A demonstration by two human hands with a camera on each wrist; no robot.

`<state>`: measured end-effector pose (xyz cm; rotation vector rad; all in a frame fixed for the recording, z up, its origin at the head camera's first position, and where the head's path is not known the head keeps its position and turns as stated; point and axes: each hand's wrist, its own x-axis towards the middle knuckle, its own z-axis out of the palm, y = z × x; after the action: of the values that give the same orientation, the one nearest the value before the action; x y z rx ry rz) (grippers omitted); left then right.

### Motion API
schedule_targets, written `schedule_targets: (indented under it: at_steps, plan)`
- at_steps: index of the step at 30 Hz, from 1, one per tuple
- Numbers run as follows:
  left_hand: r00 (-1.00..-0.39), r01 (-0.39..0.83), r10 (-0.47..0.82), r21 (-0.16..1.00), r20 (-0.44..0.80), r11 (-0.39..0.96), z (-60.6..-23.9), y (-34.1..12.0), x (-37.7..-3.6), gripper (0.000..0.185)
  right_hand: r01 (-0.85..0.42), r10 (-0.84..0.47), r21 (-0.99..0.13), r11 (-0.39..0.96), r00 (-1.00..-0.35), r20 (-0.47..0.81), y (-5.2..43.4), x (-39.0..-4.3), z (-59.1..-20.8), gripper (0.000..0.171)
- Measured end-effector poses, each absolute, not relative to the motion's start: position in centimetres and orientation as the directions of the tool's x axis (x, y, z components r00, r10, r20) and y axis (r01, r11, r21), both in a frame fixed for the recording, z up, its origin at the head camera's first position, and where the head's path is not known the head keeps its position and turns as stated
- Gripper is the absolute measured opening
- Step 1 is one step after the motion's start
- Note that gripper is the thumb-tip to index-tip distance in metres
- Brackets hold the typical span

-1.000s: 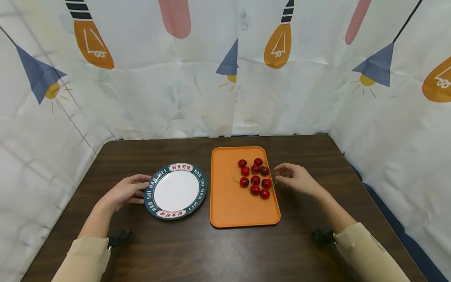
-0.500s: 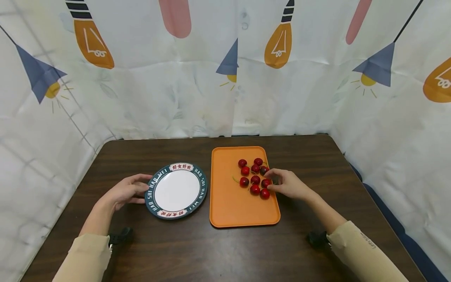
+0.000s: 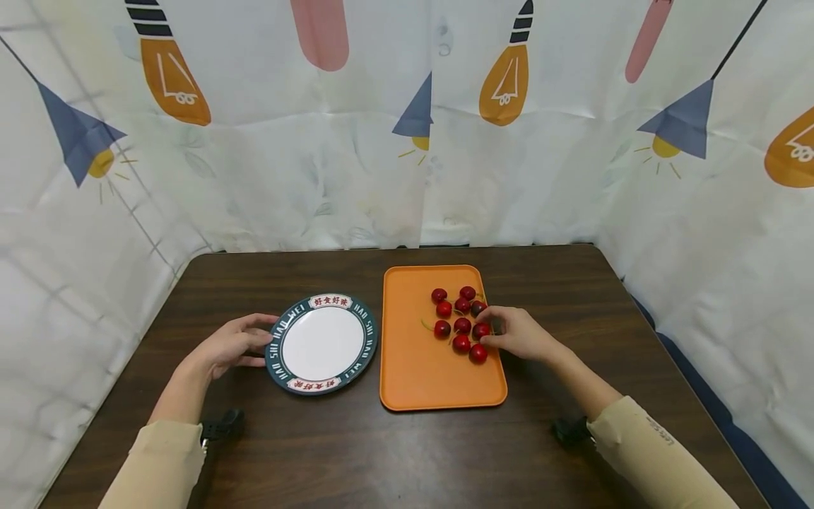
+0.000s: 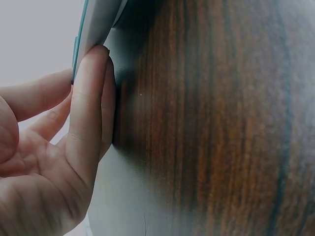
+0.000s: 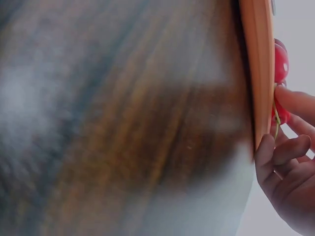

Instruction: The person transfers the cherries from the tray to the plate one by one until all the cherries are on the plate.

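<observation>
Nine glossy dark-red cherries (image 3: 462,324) with thin green stems lie clustered on the far right part of an orange tray (image 3: 420,375) on the dark wooden table (image 3: 381,452). The right hand (image 3: 518,334) reaches over the tray's right edge, its curled fingertips pinching a cherry (image 3: 481,330) on the cluster's right side. The left hand (image 3: 225,346) rests with relaxed fingers touching the left rim of a white plate (image 3: 322,343), left of the tray.

A dark brown wood-grain counter (image 3: 394,452) with rounded corners is enclosed on three sides by a white fabric backdrop (image 3: 356,177) printed with orange light bulbs, blue-grey cone lamps and pink oblong shapes, and two small black objects (image 3: 222,426) lie near the front edge.
</observation>
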<state>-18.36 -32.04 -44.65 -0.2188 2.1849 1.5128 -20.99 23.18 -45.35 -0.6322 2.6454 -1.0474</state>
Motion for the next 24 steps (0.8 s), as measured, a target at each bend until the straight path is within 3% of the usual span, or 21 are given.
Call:
schedule_targets:
  at_steps: [24]
  plan:
    - [-0.877, -0.382, 0.138, 0.842, -0.460, 0.380, -44.1, -31.1, -18.9, 0.058, -0.274, -0.443, -0.836, 0.475, -0.895, 0.042, 20.4, -23.3, -42.9, 0.033]
